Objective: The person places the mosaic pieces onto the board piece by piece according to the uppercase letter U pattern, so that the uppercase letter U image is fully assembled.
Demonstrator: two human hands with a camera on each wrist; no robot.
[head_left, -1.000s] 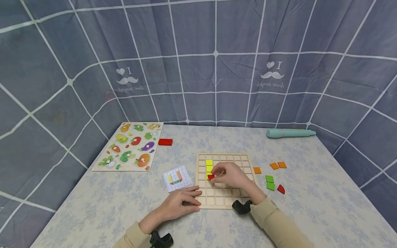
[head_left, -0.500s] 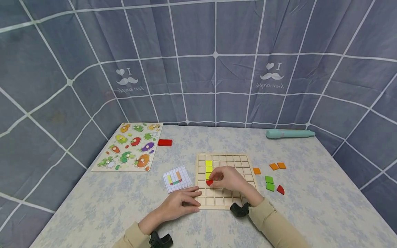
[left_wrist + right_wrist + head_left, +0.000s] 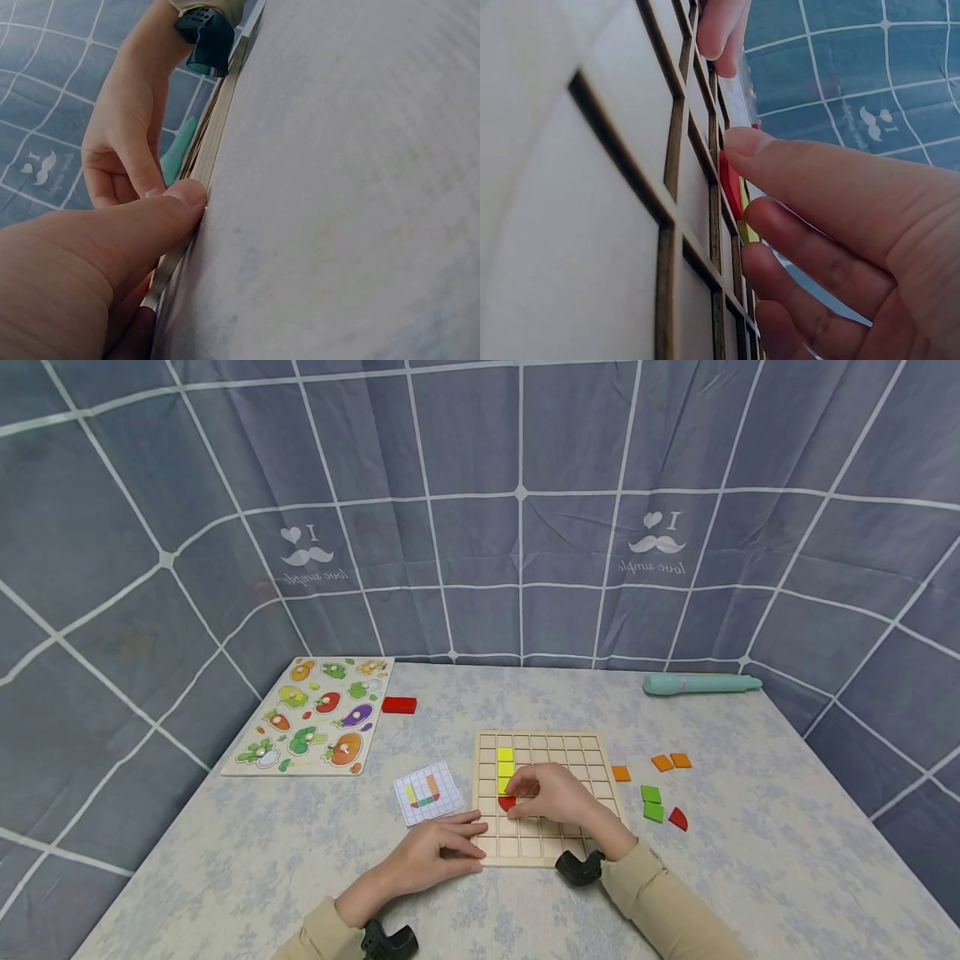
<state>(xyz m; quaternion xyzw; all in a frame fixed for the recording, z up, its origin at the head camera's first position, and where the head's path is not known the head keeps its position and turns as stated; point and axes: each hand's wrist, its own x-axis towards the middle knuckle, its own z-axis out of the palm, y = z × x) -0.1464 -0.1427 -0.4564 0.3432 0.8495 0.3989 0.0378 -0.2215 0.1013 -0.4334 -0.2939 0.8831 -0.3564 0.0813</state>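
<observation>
Well left of and beyond the grip of the right hand (image 3: 558, 793), I record from my remote station a vegetable puzzle (image 3: 315, 767) with a red block (image 3: 399, 705) at its right edge. Nearer, on the same side, lies a printed card (image 3: 427, 792). Left hand (image 3: 435, 852): fingers relaxed, wrapped round nothing, touching the near left corner of the wooden board (image 3: 517, 847). I judge this brace sound against the board sliding.

Just beyond the grip, three yellow squares (image 3: 506, 770) form a column. The red piece (image 3: 505, 804) lies between right thumb and forefinger, which pinch it at the cell on the column's near side. Whether it sits fully below the ridges I cannot tell.

Method advised: check the curved side against the card, hold the piece level, line its straight sides up with the ridges, press evenly, then release straight upward so the adjoining yellow square is not nudged.

Right of the grip, I note three orange squares (image 3: 662, 763), one just beside the board; two green squares (image 3: 653, 812), nearer; a second red piece (image 3: 678, 819) beside them; and far beyond, a teal pen (image 3: 697, 683).
</observation>
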